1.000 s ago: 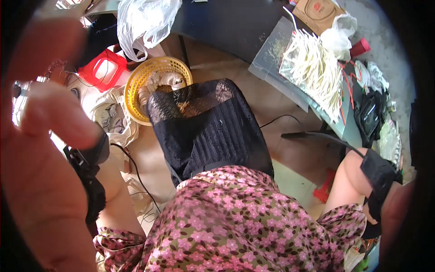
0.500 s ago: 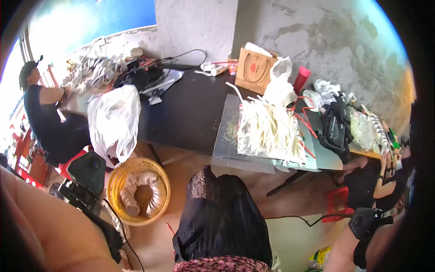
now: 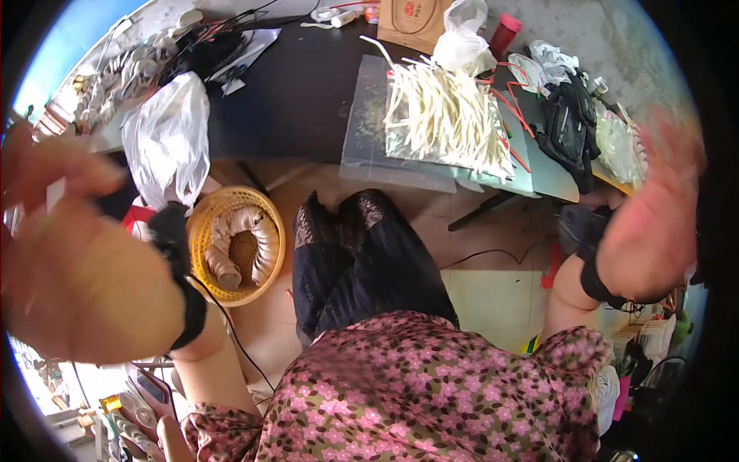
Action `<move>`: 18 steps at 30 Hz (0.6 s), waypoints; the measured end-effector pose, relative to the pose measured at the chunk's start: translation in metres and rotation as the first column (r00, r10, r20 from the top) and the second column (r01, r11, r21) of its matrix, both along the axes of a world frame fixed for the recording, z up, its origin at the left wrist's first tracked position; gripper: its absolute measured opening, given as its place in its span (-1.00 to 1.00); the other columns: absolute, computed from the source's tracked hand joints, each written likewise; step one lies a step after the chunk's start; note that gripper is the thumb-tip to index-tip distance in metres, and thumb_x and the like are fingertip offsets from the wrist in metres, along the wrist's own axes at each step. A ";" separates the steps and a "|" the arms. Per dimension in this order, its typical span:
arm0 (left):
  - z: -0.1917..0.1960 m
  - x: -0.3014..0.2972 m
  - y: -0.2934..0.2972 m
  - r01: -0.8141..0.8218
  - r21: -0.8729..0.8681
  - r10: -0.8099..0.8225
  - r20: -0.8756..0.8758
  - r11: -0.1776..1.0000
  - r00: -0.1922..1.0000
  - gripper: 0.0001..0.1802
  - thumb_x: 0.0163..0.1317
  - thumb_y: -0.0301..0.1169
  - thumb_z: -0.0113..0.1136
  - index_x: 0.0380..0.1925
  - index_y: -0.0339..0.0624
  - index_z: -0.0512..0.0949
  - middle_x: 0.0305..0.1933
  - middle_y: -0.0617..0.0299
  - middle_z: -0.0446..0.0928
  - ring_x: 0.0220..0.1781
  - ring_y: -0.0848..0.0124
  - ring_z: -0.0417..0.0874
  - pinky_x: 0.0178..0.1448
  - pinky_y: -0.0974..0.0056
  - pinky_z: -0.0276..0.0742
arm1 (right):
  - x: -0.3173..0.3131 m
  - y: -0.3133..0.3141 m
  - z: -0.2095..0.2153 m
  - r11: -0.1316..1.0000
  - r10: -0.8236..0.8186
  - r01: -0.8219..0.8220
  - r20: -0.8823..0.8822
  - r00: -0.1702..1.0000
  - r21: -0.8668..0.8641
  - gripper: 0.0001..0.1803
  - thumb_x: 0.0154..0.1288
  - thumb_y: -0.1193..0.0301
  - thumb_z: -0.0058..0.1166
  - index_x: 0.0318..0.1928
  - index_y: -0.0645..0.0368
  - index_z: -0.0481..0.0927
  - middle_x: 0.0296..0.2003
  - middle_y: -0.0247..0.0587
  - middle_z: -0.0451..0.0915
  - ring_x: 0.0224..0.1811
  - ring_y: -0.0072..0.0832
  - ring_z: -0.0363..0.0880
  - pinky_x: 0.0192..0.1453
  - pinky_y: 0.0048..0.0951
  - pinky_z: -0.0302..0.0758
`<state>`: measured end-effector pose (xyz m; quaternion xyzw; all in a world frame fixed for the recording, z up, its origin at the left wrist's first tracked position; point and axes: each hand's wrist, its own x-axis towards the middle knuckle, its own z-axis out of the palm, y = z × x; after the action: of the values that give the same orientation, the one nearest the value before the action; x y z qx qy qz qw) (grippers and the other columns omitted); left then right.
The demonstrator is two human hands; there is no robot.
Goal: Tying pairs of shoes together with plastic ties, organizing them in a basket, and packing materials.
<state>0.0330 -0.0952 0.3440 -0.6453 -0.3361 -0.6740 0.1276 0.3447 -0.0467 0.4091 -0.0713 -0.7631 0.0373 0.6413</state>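
Observation:
Both my hands are raised near the camera, to either side of my lap, and blurred by motion. My left hand is at the left edge, its fingers smeared; a small pale patch shows among them, and I cannot make out what it is. My right hand is up at the right edge, fingers stretched upward, with nothing visible in it. Each wrist wears a black strap. Below the table edge stands a yellow woven basket with a curved, wrapped beige roll inside. Several white strips lie piled on the table.
The dark table carries a white plastic bag, a brown paper bag, a red cylinder and a black bag. Tangled cables and pale bundles lie at the left. A black cable runs beside my left arm.
Both hands, out of sight before with only the forearms showing, have come up into view at the sides. The view has tilted down, showing more of my flowered top.

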 end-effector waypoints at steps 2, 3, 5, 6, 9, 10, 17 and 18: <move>0.008 0.023 0.021 -0.022 0.046 0.022 0.012 0.999 1.000 -0.89 0.10 -0.57 0.12 -0.34 -0.32 0.50 -0.22 0.06 0.51 -0.31 0.44 0.53 -0.39 0.46 0.44 | 0.035 0.036 -0.043 0.930 -0.274 0.322 0.254 0.928 -0.176 -0.76 0.22 0.54 -0.09 -0.09 0.32 0.46 -0.13 -0.19 0.51 -0.19 -0.53 0.50 -0.09 -0.50 0.44; -0.005 0.035 0.044 0.060 -0.261 -0.014 0.172 0.963 0.985 -0.91 0.11 -0.56 0.09 -0.36 -0.26 0.52 -0.23 0.20 0.52 -0.34 0.50 0.53 -0.39 0.48 0.41 | 0.039 0.055 -0.067 0.766 -0.184 0.308 0.267 0.946 -0.565 -0.69 0.19 0.48 0.02 -0.04 0.30 0.43 -0.11 -0.22 0.50 -0.13 -0.54 0.48 -0.03 -0.49 0.41; -0.023 0.049 0.105 -0.026 -0.608 0.016 -0.023 0.794 1.000 -0.88 0.07 -0.50 0.15 -0.35 -0.22 0.52 -0.37 0.15 0.51 -0.38 0.42 0.55 -0.30 0.39 0.45 | 0.062 0.100 -0.113 0.627 -0.058 0.465 0.558 0.828 -0.625 -0.64 0.19 0.48 0.04 0.01 0.23 0.39 -0.10 -0.26 0.47 -0.05 -0.52 0.42 0.03 -0.53 0.33; -0.046 0.054 0.143 -0.062 -0.571 -0.028 -0.147 0.819 0.989 -0.84 0.02 -0.45 0.19 -0.37 -0.26 0.52 -0.43 0.06 0.50 -0.41 0.32 0.55 -0.30 0.32 0.44 | 0.083 0.125 -0.150 0.579 -0.005 0.524 0.640 0.768 -0.625 -0.51 0.11 0.36 0.14 0.04 0.30 0.36 -0.08 -0.01 0.46 -0.02 -0.26 0.45 0.05 -0.38 0.36; -0.106 0.065 0.245 -0.223 -0.757 -0.123 -0.371 0.614 0.920 -0.73 -0.01 -0.26 0.19 -0.47 -0.28 0.53 -0.50 0.03 0.51 -0.43 0.17 0.54 -0.30 0.22 0.43 | 0.080 0.150 -0.146 0.527 0.051 0.620 0.749 0.660 -0.582 -0.51 0.13 0.32 0.13 0.05 0.23 0.35 -0.11 -0.12 0.45 -0.13 -0.39 0.45 -0.04 -0.46 0.39; -0.113 0.073 0.276 -0.224 -0.812 -0.146 -0.351 0.538 0.925 -0.70 -0.01 -0.22 0.19 -0.49 -0.29 0.52 -0.52 0.02 0.51 -0.42 0.14 0.54 -0.30 0.20 0.42 | 0.081 0.164 -0.139 0.521 0.048 0.625 0.752 0.658 -0.581 -0.52 0.14 0.31 0.12 0.05 0.22 0.35 -0.12 -0.13 0.46 -0.17 -0.41 0.46 -0.08 -0.46 0.41; -0.111 0.157 0.443 0.228 -0.885 -0.117 0.197 0.406 0.973 -0.49 -0.08 -0.09 0.28 -0.52 -0.45 0.48 -0.62 0.19 0.47 -0.68 0.45 0.44 -0.66 0.38 0.32 | 0.053 0.310 -0.102 0.043 0.102 0.495 0.497 0.862 -0.868 -0.30 0.14 0.09 0.10 0.18 0.16 0.15 -0.10 -0.12 0.47 -0.42 -0.53 0.41 -0.40 -0.38 0.52; -0.112 0.172 0.453 0.213 -0.843 -0.028 0.229 0.494 0.973 -0.49 -0.11 -0.11 0.32 -0.45 -0.44 0.49 -0.55 0.17 0.49 -0.62 0.46 0.47 -0.66 0.37 0.32 | 0.040 0.318 -0.100 0.047 0.060 0.472 0.474 0.879 -0.881 -0.27 0.09 0.07 0.14 0.18 0.13 0.18 -0.15 -0.18 0.47 -0.39 -0.47 0.44 -0.40 -0.35 0.51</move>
<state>0.2051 0.3580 0.2319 -0.5789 -0.5913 -0.4807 -0.2902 0.3847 0.2709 0.3093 -0.6022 -0.6220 0.4315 0.2536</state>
